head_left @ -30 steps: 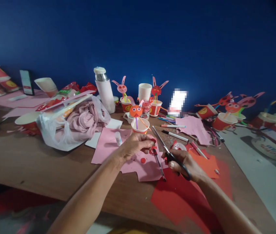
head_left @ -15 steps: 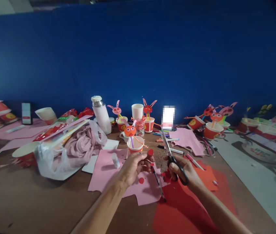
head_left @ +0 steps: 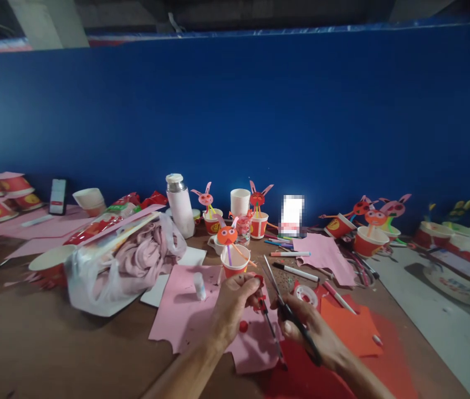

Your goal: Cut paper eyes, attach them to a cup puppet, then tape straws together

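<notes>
Between the thumb and fingers of my left hand point(head_left: 239, 302) is a small red paper piece point(head_left: 260, 279); a thin dark stick-like item with red bits hangs below these fingers. My right hand point(head_left: 307, 327) grips black-handled scissors point(head_left: 277, 284), their blades pointing up and away, just right of the red piece. Beneath my hands lie pink paper point(head_left: 180, 316) with a red disc point(head_left: 244, 326) on it, and red paper point(head_left: 310, 371). Just beyond my left hand stands a paper cup point(head_left: 235, 266) with an orange rabbit-like face point(head_left: 227, 235).
A glue stick point(head_left: 199, 286) stands on the pink paper. Markers point(head_left: 297, 272), a tape roll point(head_left: 306, 296) and orange paper point(head_left: 353, 327) lie to the right. Further back are a white bottle point(head_left: 180, 208), decorated cups point(head_left: 259, 224) and a lit phone point(head_left: 292, 215). A plastic bag point(head_left: 93, 288) sits left.
The view has tilted up, so the table items appear lower. The scissors have turned and their blades look closer together, nearer the red piece. The tape roll now shows beside my right hand.
</notes>
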A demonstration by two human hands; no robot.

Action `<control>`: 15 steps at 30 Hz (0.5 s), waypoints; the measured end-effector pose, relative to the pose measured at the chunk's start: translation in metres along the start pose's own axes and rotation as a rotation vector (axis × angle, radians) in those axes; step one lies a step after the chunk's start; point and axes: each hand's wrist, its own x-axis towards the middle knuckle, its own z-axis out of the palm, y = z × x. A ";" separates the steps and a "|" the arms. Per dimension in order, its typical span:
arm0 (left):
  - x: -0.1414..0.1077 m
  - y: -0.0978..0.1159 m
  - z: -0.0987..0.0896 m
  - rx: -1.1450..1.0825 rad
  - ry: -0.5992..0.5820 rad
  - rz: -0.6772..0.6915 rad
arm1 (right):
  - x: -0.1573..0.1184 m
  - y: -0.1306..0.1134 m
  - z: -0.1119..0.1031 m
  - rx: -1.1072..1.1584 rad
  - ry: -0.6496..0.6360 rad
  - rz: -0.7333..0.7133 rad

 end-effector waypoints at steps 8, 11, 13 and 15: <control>0.000 -0.007 0.003 0.057 0.058 0.043 | 0.001 -0.005 0.005 0.006 -0.013 -0.004; 0.000 -0.009 0.004 0.076 0.054 0.046 | 0.001 -0.005 0.006 -0.014 -0.014 -0.009; -0.001 -0.008 0.005 0.084 0.049 0.050 | 0.001 -0.005 0.005 -0.021 -0.017 -0.015; -0.003 -0.007 0.006 0.090 0.048 0.054 | 0.001 -0.006 0.005 -0.025 -0.015 -0.015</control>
